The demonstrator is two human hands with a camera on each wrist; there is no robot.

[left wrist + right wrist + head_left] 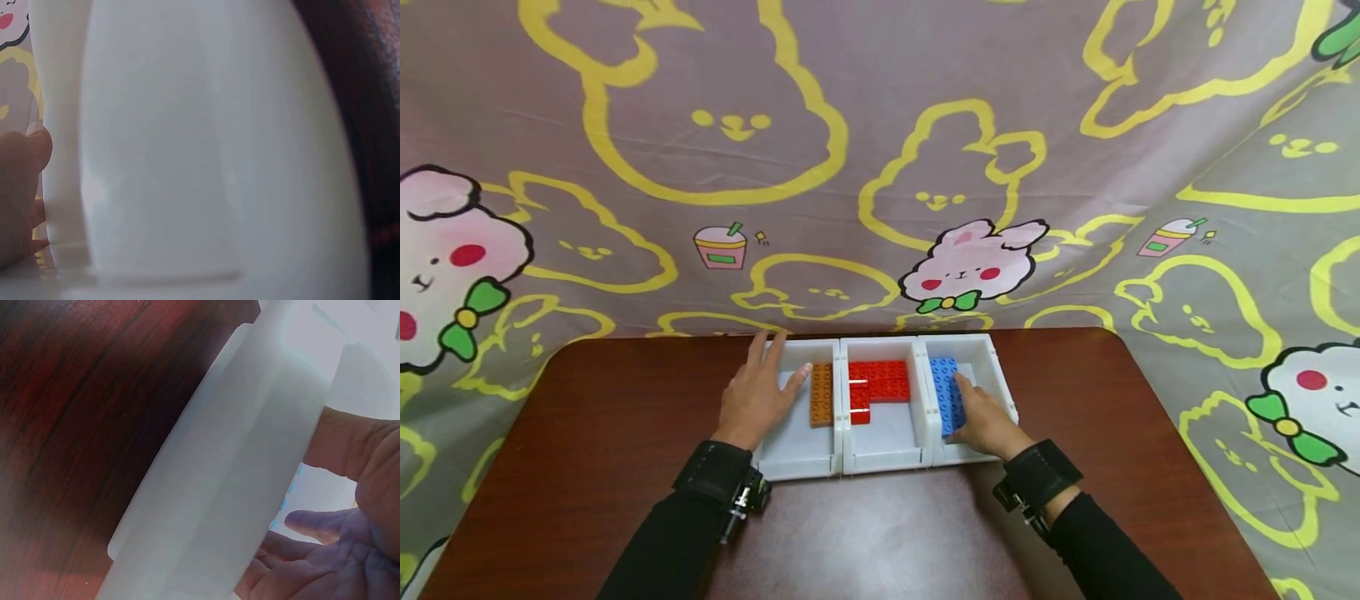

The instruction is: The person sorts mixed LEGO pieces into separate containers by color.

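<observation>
Dark wooden tabletop (625,433), rabbit-print cloth (880,150) behind. White three-part tray (880,462) at the far edge. Left hand (758,392), fingers straight, lies over the tray's left compartment beside an orange brick (822,393). Right hand (987,423) rests on blue bricks (943,387); its fingers are partly hidden, grip unclear. Wrist views are mostly blurred white wall.

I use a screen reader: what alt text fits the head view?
Two hands reach into a white three-bin tray on a brown table: the left hand by orange bricks, the right hand on blue bricks. Red bricks fill the middle bin.
</observation>
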